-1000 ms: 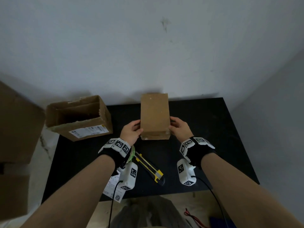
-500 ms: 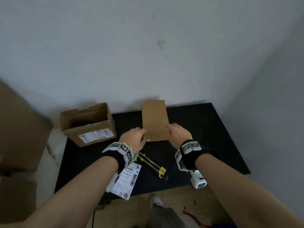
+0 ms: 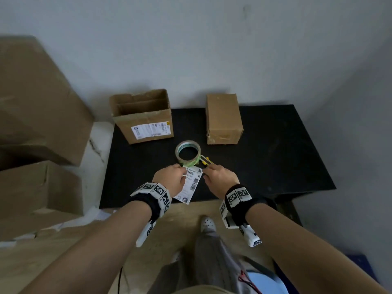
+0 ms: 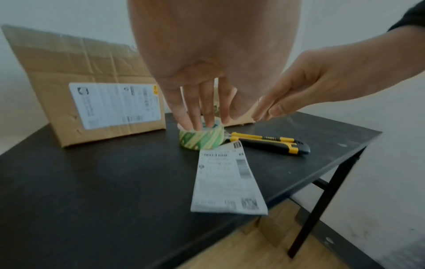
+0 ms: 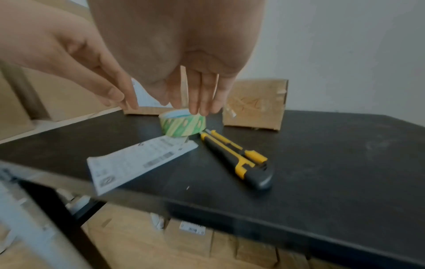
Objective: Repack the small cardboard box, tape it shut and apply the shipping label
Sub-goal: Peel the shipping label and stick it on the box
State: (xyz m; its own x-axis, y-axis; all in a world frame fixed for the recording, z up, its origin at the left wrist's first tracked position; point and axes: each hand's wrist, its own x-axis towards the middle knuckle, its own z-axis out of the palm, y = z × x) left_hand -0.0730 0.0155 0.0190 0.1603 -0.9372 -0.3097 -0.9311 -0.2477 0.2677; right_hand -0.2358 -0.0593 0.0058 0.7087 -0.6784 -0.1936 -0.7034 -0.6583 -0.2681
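**Print in view, none of it readable**

The shipping label [image 4: 226,182] lying at the table's near edge, at 6 o'clock from the tape roll [image 3: 188,153], carries barcodes, a QR-type square and rows of small print, all too blurred to read. The white label [image 4: 115,104] on the open cardboard box [image 3: 144,117] at 10 o'clock shows barcodes and a yellow mark, also illegible. Both wristbands [image 3: 158,193] bear black-and-white square marker patterns.
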